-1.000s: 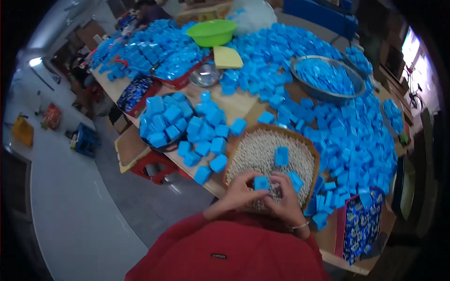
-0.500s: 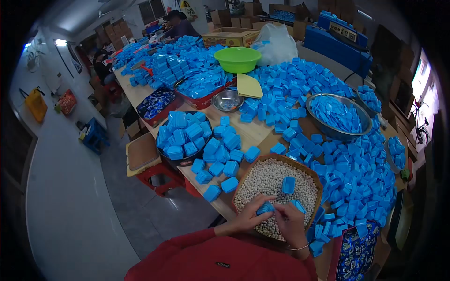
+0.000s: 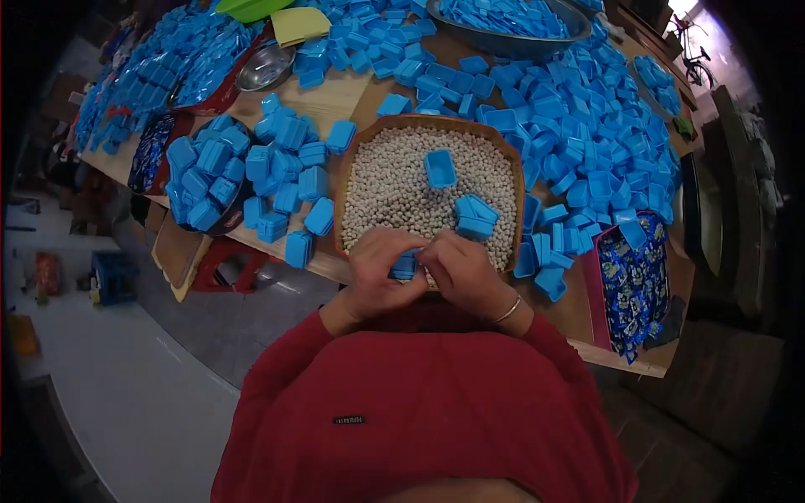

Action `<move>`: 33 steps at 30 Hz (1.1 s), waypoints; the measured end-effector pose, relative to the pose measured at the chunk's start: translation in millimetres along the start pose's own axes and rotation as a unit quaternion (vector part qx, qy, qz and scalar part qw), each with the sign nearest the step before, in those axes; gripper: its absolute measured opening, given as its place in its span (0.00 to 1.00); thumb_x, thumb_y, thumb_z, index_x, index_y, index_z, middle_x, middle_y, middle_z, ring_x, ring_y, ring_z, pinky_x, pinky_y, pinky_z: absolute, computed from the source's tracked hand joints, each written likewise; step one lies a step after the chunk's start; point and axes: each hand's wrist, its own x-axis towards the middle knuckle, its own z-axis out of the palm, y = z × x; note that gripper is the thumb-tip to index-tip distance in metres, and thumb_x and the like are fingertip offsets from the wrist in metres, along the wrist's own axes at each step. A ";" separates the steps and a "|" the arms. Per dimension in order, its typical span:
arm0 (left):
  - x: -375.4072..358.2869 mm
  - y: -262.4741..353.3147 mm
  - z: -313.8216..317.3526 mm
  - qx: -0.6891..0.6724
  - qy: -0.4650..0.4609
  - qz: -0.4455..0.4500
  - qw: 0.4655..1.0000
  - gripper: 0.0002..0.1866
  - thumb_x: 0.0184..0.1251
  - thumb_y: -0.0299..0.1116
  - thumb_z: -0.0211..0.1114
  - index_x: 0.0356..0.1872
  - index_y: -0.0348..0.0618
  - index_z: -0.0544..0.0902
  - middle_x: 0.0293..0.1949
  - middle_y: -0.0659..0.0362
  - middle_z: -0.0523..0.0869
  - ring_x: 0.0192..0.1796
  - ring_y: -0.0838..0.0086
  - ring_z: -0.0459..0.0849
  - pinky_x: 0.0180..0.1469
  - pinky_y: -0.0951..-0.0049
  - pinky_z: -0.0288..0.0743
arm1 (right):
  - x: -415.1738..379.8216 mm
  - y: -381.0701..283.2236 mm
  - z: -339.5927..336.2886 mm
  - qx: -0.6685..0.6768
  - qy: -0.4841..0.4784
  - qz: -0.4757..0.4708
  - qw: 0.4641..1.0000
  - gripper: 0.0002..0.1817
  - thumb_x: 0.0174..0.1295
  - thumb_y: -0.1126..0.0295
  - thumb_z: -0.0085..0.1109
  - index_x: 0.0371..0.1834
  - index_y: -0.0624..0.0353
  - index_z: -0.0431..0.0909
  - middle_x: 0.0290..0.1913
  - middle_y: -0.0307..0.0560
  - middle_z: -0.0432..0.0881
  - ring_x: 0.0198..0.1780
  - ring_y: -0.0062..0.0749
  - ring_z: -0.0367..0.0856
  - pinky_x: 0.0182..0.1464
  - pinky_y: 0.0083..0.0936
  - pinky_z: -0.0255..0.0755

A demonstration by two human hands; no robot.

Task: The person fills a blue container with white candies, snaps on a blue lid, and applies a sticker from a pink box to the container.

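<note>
Just over the near edge of a wooden-rimmed tray [image 3: 345,193], my left hand [image 3: 376,270] is wrapped round a small blue plastic box [image 3: 404,267]. My right hand [image 3: 468,270] pinches the right side of the same box with thumb and fingers, and parts of the box are hidden behind them. Small round pale pellets [image 3: 390,172] fill the tray. On the pellets rests an open blue tub [image 3: 440,169], and closer to my right hand lie a few blue pieces [image 3: 476,220], one a box part with lid-like flat pieces.
Closed blue boxes fill a dark round bowl [image 3: 239,214] at left, with more beside it. Open blue tubs [image 3: 587,142] are heaped at right. A metal basin [image 3: 511,42] holds flat blue pieces. Blue printed packets [image 3: 633,285] lie in a pink-edged box at right.
The head view has tipped down and swung right, so the tray sits more central and the far room has left view. Both hands stay on the blue box at the tray's near edge.
</note>
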 end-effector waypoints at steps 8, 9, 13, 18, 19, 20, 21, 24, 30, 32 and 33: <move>24.3 -34.9 -32.9 0.015 0.103 -0.258 0.960 0.19 0.50 0.30 0.68 0.45 0.37 0.78 0.36 0.53 0.82 0.40 0.66 0.81 0.43 0.70 0.74 | 53.1 55.2 -11.0 -0.290 0.095 0.033 0.952 0.27 0.51 0.59 0.72 0.46 0.63 0.71 0.35 0.53 0.80 0.36 0.46 0.81 0.40 0.38 0.75; 23.1 -58.8 -43.3 0.042 0.134 -0.286 0.948 0.18 0.51 0.31 0.68 0.45 0.36 0.78 0.37 0.53 0.82 0.41 0.67 0.81 0.44 0.71 0.74 | 54.5 72.5 -7.3 -0.253 0.076 0.082 0.961 0.28 0.51 0.57 0.71 0.48 0.64 0.71 0.37 0.54 0.80 0.38 0.47 0.81 0.41 0.39 0.75; 2.5 -132.2 -71.0 0.184 0.151 -0.244 0.940 0.20 0.53 0.35 0.71 0.45 0.37 0.79 0.39 0.52 0.82 0.43 0.61 0.78 0.48 0.64 0.72 | 71.3 95.7 -24.9 0.057 0.025 0.238 0.969 0.32 0.53 0.59 0.69 0.56 0.65 0.69 0.45 0.54 0.81 0.45 0.40 0.81 0.45 0.34 0.75; 8.5 -113.7 -69.1 0.417 0.093 -0.137 0.894 0.20 0.52 0.35 0.72 0.46 0.39 0.80 0.40 0.51 0.81 0.46 0.55 0.76 0.50 0.58 0.70 | 62.7 91.8 -47.1 0.186 -0.068 0.239 0.951 0.27 0.54 0.66 0.68 0.56 0.64 0.73 0.48 0.47 0.80 0.47 0.29 0.80 0.43 0.28 0.75; 15.4 -100.6 -63.0 0.423 0.074 -0.121 0.895 0.20 0.52 0.33 0.72 0.46 0.38 0.80 0.40 0.51 0.80 0.47 0.56 0.76 0.50 0.60 0.70 | 61.2 93.5 -46.6 0.107 -0.090 0.205 0.969 0.25 0.53 0.67 0.68 0.53 0.64 0.75 0.47 0.48 0.79 0.47 0.31 0.80 0.42 0.28 0.75; 17.6 -92.0 -53.0 0.330 0.013 -0.142 0.933 0.20 0.52 0.32 0.72 0.46 0.37 0.80 0.39 0.50 0.80 0.45 0.56 0.77 0.47 0.60 0.72 | 61.7 84.6 -45.7 -0.028 -0.109 0.160 0.981 0.23 0.50 0.69 0.68 0.49 0.64 0.75 0.45 0.49 0.78 0.46 0.35 0.80 0.42 0.31 0.75; 18.7 -83.5 -42.4 0.232 -0.045 -0.163 0.958 0.20 0.52 0.32 0.71 0.46 0.36 0.79 0.39 0.49 0.80 0.43 0.56 0.79 0.44 0.61 0.73 | 65.4 66.6 -44.1 -0.162 -0.128 0.109 0.972 0.21 0.47 0.71 0.67 0.46 0.64 0.76 0.43 0.50 0.77 0.45 0.38 0.79 0.41 0.33 0.75; 19.1 -73.7 -15.8 0.164 -0.116 -0.192 0.961 0.21 0.52 0.29 0.71 0.48 0.35 0.78 0.39 0.48 0.80 0.40 0.56 0.81 0.40 0.62 0.75 | 65.5 53.0 -16.7 -0.331 -0.140 0.014 0.933 0.15 0.39 0.75 0.64 0.34 0.62 0.75 0.37 0.53 0.71 0.43 0.49 0.76 0.40 0.39 0.75; 29.3 -65.5 16.1 -0.062 -0.131 -0.235 0.961 0.29 0.55 0.18 0.64 0.61 0.39 0.72 0.45 0.49 0.81 0.42 0.65 0.83 0.41 0.68 0.78 | 68.5 72.5 -4.2 -0.187 -0.126 0.097 0.969 0.17 0.43 0.77 0.63 0.40 0.65 0.79 0.40 0.54 0.74 0.44 0.48 0.78 0.42 0.37 0.76; 26.9 -64.1 11.7 -0.048 -0.080 -0.244 0.965 0.29 0.57 0.19 0.64 0.62 0.41 0.71 0.45 0.50 0.81 0.41 0.67 0.82 0.40 0.69 0.78 | 57.8 79.2 -9.9 -0.097 -0.059 0.099 0.989 0.22 0.44 0.76 0.63 0.47 0.64 0.77 0.42 0.55 0.75 0.45 0.49 0.78 0.45 0.36 0.75; 26.6 -65.7 7.3 -0.041 -0.056 -0.246 0.967 0.29 0.58 0.19 0.64 0.63 0.41 0.71 0.45 0.51 0.81 0.40 0.68 0.81 0.40 0.70 0.78 | 53.1 81.1 -14.2 -0.051 -0.022 0.099 0.993 0.24 0.44 0.76 0.63 0.50 0.63 0.77 0.43 0.55 0.75 0.46 0.49 0.78 0.47 0.35 0.74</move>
